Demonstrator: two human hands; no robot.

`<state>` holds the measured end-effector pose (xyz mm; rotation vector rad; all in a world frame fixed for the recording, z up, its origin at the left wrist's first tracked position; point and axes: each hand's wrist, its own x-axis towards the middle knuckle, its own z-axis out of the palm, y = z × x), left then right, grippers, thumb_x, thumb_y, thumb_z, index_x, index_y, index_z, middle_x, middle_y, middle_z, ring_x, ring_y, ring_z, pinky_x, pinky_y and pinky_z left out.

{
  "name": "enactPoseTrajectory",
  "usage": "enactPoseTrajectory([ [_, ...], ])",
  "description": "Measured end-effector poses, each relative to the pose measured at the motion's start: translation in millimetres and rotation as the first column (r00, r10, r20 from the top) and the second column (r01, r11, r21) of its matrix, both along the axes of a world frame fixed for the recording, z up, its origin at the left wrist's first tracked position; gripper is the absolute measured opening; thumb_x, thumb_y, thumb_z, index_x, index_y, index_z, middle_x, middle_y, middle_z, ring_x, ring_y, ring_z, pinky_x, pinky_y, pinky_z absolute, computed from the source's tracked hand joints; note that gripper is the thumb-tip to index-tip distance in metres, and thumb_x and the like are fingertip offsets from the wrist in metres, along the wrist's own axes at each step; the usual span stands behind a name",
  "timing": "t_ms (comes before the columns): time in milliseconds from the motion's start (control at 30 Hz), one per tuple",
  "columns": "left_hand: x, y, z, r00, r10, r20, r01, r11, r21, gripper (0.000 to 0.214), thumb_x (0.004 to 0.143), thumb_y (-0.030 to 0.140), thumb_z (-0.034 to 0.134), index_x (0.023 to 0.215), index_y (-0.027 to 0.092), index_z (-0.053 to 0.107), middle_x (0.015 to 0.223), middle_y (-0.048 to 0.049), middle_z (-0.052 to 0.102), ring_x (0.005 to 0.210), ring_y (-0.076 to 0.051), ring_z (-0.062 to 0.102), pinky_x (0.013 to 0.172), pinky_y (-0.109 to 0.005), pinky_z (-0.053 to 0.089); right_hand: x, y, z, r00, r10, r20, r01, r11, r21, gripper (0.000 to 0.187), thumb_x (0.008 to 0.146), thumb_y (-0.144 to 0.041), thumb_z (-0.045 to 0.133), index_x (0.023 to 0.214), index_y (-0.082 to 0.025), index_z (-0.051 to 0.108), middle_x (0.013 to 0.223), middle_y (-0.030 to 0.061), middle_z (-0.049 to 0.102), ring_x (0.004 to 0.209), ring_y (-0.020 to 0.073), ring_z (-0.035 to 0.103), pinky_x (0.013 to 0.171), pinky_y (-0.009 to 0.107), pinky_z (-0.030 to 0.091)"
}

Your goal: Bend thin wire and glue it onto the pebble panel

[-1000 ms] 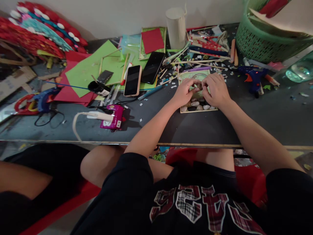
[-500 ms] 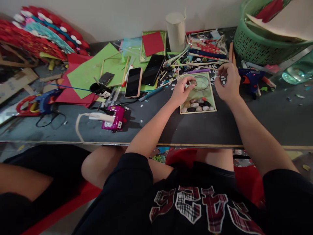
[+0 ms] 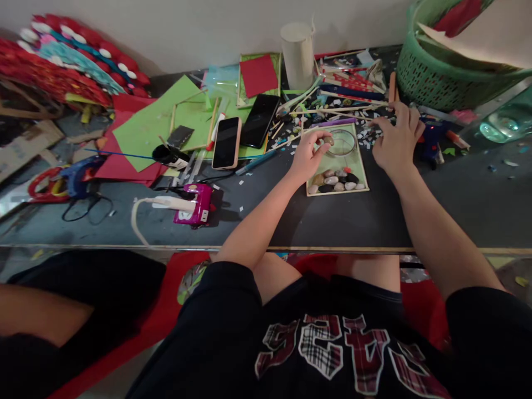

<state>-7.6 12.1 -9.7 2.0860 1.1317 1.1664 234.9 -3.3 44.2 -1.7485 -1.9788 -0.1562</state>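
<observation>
Left hand point(image 3: 308, 156) pinches a small brown pebble point(image 3: 329, 141) between thumb and forefinger, above the green card panel edged with wooden sticks point(image 3: 358, 165) on the dark tabletop point(image 3: 332, 221). More smooth pebbles point(image 3: 334, 180) line the panel's near edge. Right hand point(image 3: 397, 143) loosely open, fingers spread, holding nothing, just beside a blue hot-glue gun point(image 3: 434, 138).

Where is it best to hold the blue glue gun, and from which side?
Grip the blue glue gun by its handle, coming from above on its left side, next to the right hand. It rests on the table with its handle pointing toward the person.
</observation>
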Motion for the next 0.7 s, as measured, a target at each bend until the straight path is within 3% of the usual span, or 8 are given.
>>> enactPoseTrajectory([
  [100, 0.1, -0.1, -0.5, 1.000, 0.002, 0.003, -0.002, 1.000, 0.008, 0.078, 0.096, 0.085, 0.028, 0.125, 0.022, 0.063, 0.118, -0.0123, 0.068, 0.104, -0.021, 0.064, 0.074, -0.030, 0.053, -6.6, -8.7, 11.9, 1.000, -0.029, 0.004, 0.029, 0.996, -0.079, 0.042, 0.100, -0.019, 0.036, 0.112, -0.025, 0.076, 0.159, 0.0114, 0.051, 0.145, 0.0425, 0.041, 0.106, 0.065, 0.033],
  [167, -0.4, -0.1, -0.8, 1.000, 0.013, 0.005, -0.013, 1.000, 0.009, 0.078, 0.096, 0.085, 0.028, 0.124, 0.022, 0.064, 0.118, -0.0125, 0.069, 0.103, -0.021, 0.064, 0.073, -0.030, 0.053, -7.1, -9.8, 11.8, 1.000, 0.005, -0.026, -0.006, 0.999, -0.049, 0.042, 0.101, -0.027, 0.037, 0.116, -0.027, 0.076, 0.160, 0.0104, 0.052, 0.143, 0.0449, 0.041, 0.106, 0.070, 0.031],
  [433, -2.8, -3.2, 0.6, 0.999, 0.045, -0.007, -0.045, 0.999, 0.002, 0.073, 0.098, 0.081, 0.029, 0.124, 0.022, 0.063, 0.118, -0.0121, 0.070, 0.100, -0.019, 0.066, 0.073, -0.028, 0.053, 15.2, 5.1, -14.3, 0.999, 0.032, 0.005, -0.032, 0.989, 0.145, 0.048, 0.105, -0.050, 0.032, 0.120, -0.038, 0.076, 0.139, 0.0111, 0.067, 0.129, 0.0470, 0.050, 0.103, 0.076, 0.027],
  [533, -2.9, -6.0, 1.7, 0.998, 0.054, -0.017, -0.054, 0.998, -0.013, 0.072, 0.099, 0.080, 0.028, 0.124, 0.022, 0.064, 0.118, -0.0120, 0.070, 0.099, -0.019, 0.066, 0.074, -0.028, 0.054, 21.1, 8.1, -20.3, 0.999, 0.040, -0.021, -0.035, 0.977, 0.212, 0.049, 0.105, -0.052, 0.031, 0.111, -0.039, 0.078, 0.134, 0.0113, 0.069, 0.125, 0.0459, 0.051, 0.102, 0.077, 0.026],
  [700, -3.6, -5.3, -0.4, 0.998, 0.064, 0.005, -0.064, 0.998, -0.027, 0.071, 0.099, 0.080, 0.032, 0.124, 0.023, 0.065, 0.118, -0.0119, 0.070, 0.100, -0.020, 0.066, 0.075, -0.029, 0.054, 26.4, 8.3, -22.4, 0.999, 0.034, -0.036, -0.027, 0.983, 0.183, 0.051, 0.103, -0.061, 0.034, 0.110, -0.034, 0.077, 0.136, 0.0143, 0.067, 0.128, 0.0489, 0.047, 0.101, 0.077, 0.025],
])
